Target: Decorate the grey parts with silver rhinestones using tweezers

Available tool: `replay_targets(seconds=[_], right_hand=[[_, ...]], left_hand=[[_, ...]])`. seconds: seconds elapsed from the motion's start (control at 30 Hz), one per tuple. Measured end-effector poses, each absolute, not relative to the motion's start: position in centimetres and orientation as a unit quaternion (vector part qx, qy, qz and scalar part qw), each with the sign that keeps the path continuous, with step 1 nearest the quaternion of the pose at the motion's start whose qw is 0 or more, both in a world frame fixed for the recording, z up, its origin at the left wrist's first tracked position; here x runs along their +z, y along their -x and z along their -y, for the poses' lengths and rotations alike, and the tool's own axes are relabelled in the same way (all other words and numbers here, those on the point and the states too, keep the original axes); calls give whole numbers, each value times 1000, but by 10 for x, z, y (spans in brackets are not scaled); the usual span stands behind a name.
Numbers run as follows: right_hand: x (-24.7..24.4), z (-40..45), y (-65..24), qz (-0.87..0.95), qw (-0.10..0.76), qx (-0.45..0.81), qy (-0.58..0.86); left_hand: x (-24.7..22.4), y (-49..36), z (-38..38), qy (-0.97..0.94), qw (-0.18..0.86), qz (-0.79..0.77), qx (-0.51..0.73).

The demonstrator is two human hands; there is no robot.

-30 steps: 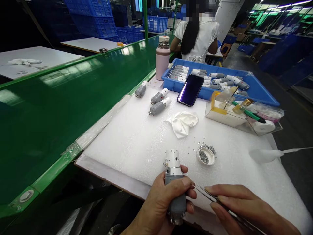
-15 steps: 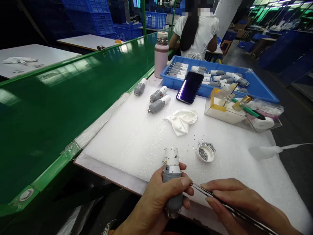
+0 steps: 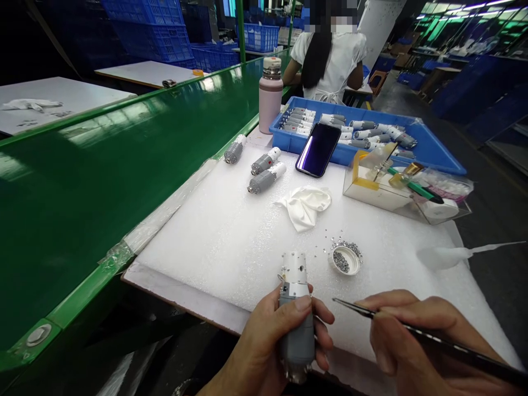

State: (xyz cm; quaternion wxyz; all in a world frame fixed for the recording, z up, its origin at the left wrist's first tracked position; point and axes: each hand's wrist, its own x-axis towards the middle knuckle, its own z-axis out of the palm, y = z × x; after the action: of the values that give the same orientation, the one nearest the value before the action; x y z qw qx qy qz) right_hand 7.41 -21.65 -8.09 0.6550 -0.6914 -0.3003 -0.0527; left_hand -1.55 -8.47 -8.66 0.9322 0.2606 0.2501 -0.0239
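Observation:
My left hand (image 3: 284, 324) is wrapped round a grey-and-white model spacecraft (image 3: 296, 291), held nearly upright at the table's near edge with its white end up. To its right, my right hand (image 3: 416, 324) grips a pair of dark tweezers (image 3: 355, 307). Their tips point left toward the model but stand apart from it. Beyond the hands sits a white round cap (image 3: 350, 267) holding tiny silvery pieces (image 3: 341, 262), with more scattered behind it. Three similar models, among them a grey-and-white one (image 3: 267, 177), lie farther back on the white foam sheet (image 3: 198, 236).
A white cloth (image 3: 306, 206) lies mid-table. Behind it are a phone (image 3: 318, 149), a pink bottle (image 3: 270, 102) and a blue tray (image 3: 437, 159) of several models. A clear box (image 3: 371, 190) of tools stands at right. Along the left runs a green conveyor (image 3: 136, 148). A person (image 3: 332, 60) sits ahead.
My right hand has drawn the tweezers right, away from the model and my left hand. The model has shifted slightly right and down, and my left fingers have loosened a little.

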Motion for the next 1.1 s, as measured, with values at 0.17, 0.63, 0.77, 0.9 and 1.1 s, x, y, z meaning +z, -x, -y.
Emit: replay_targets(seconds=[0.17,0.63,0.77,0.9,1.1], right_hand=[[-80,208,-78,242,702,-66,666],[-77,197,-71,226,698,-116,669],[-77,198,-71,222,692,-114,677],[-78,197,-71,215,686,-117,686],[-76,192,-69,208,701,-108,674]], left_hand=[[-99,20,91,-221,955,-197,-10],[-98,24,102,-226,958,-177,-11],[-106,23,102,-237,961,-142,-8],[-108,24,103,-249,958,-138,-5],[-99,25,103,-258,953,-159,-9]])
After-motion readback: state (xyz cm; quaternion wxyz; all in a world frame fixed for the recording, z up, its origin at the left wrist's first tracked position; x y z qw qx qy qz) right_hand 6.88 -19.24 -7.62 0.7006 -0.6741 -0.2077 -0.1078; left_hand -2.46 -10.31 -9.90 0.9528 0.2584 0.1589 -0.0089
